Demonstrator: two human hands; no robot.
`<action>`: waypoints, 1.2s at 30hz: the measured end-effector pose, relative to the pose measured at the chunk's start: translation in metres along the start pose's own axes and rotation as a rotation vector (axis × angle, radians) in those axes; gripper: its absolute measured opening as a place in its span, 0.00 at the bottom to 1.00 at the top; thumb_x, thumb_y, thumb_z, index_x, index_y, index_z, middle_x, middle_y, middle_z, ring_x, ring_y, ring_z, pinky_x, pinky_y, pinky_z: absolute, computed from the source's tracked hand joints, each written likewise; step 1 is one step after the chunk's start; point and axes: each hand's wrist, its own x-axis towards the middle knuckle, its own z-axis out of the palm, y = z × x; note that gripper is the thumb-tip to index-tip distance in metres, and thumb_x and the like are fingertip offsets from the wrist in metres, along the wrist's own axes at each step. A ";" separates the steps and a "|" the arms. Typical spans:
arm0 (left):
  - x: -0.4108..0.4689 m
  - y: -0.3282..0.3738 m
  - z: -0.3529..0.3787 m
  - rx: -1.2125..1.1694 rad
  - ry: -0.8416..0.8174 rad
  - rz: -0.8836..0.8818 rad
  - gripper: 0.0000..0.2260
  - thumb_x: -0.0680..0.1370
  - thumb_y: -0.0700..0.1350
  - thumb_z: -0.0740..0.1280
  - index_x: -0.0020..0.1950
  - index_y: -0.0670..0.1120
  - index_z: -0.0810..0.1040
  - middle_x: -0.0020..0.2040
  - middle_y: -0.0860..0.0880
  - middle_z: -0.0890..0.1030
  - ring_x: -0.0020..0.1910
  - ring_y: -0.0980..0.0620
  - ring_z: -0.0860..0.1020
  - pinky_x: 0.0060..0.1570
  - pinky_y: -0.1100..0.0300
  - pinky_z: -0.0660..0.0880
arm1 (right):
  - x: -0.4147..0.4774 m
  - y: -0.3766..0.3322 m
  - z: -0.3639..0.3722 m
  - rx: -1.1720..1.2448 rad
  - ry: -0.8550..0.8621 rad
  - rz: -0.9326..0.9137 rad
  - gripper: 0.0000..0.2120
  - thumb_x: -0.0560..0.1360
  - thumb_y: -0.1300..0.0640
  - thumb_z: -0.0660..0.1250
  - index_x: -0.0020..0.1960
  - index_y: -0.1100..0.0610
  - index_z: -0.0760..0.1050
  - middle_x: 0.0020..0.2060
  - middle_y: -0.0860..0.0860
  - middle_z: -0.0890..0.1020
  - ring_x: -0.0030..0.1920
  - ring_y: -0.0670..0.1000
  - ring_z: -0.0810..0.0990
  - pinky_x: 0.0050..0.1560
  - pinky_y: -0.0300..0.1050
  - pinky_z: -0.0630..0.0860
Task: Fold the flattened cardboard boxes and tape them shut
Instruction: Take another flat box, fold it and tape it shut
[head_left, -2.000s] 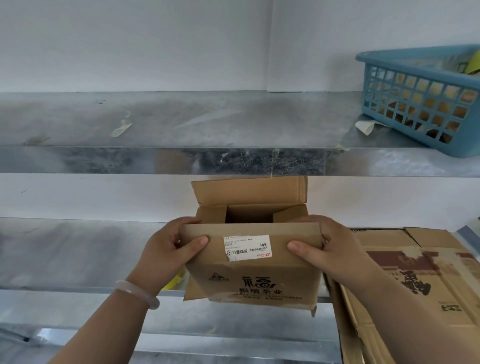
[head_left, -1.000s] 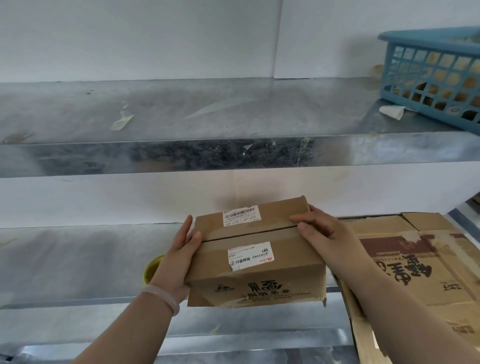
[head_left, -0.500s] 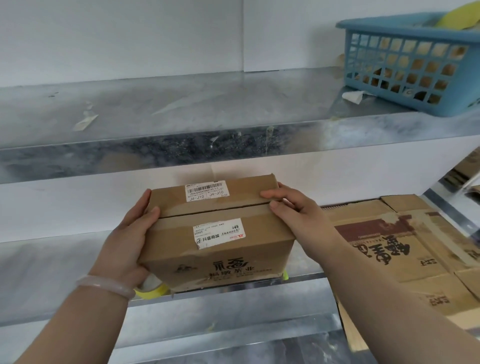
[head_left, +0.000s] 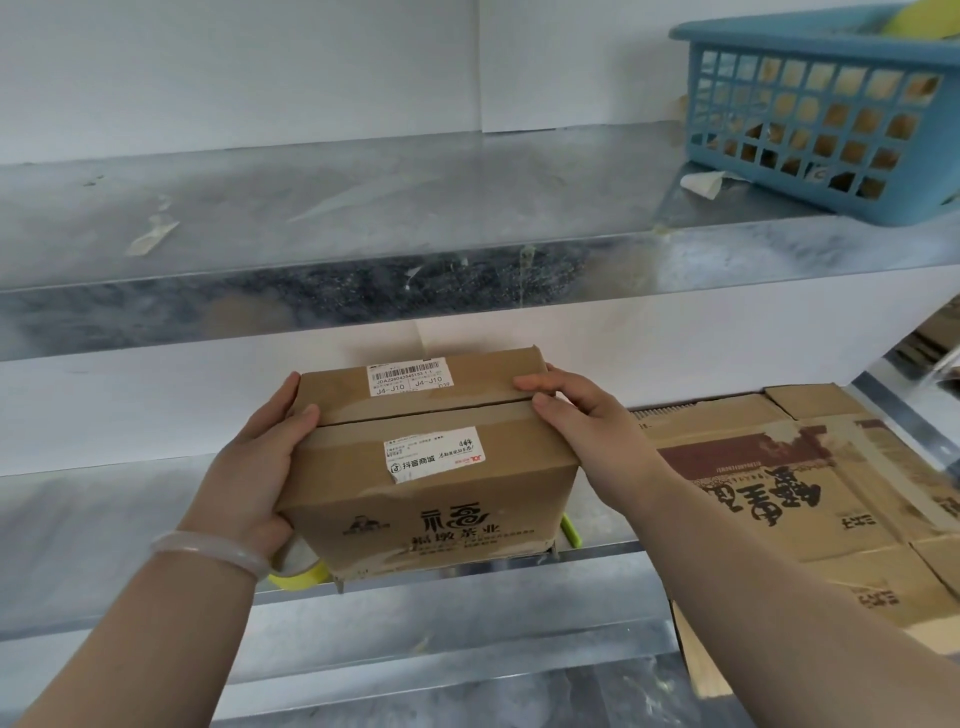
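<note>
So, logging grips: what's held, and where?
The cardboard box: left hand grips its left end, right hand its right end, fingers over the closed top flaps.

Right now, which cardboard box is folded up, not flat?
The small labelled box at centre, top flaps closed; the printed boxes to its right lie flattened.

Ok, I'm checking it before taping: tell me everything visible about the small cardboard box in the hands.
The small cardboard box is worn brown corrugated card, its two top flaps folded shut along a visible seam. Each flap carries a white label; the front bears dark print. It is upright at the front edge of the lower shelf. The left hand grips its left side; the right hand holds its top right edge.
</note>
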 end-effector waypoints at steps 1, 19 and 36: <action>0.000 0.000 -0.001 0.003 0.009 -0.005 0.14 0.75 0.47 0.71 0.55 0.65 0.81 0.52 0.56 0.84 0.48 0.51 0.84 0.44 0.55 0.80 | 0.000 0.001 0.001 -0.002 -0.007 -0.002 0.11 0.79 0.59 0.65 0.52 0.46 0.84 0.52 0.28 0.78 0.50 0.31 0.78 0.45 0.26 0.73; 0.010 -0.026 0.058 -0.017 -0.058 -0.086 0.17 0.77 0.47 0.69 0.62 0.65 0.77 0.55 0.55 0.83 0.50 0.48 0.83 0.40 0.54 0.80 | 0.008 -0.001 -0.052 -0.118 0.080 -0.036 0.13 0.79 0.58 0.66 0.51 0.42 0.84 0.62 0.36 0.77 0.57 0.33 0.77 0.56 0.35 0.74; 0.029 -0.058 0.024 0.237 -0.080 -0.039 0.17 0.79 0.51 0.66 0.61 0.72 0.72 0.60 0.61 0.78 0.55 0.51 0.80 0.55 0.49 0.78 | 0.005 0.042 -0.040 -0.451 -0.021 0.050 0.12 0.79 0.52 0.67 0.54 0.34 0.81 0.70 0.35 0.70 0.65 0.37 0.71 0.63 0.35 0.68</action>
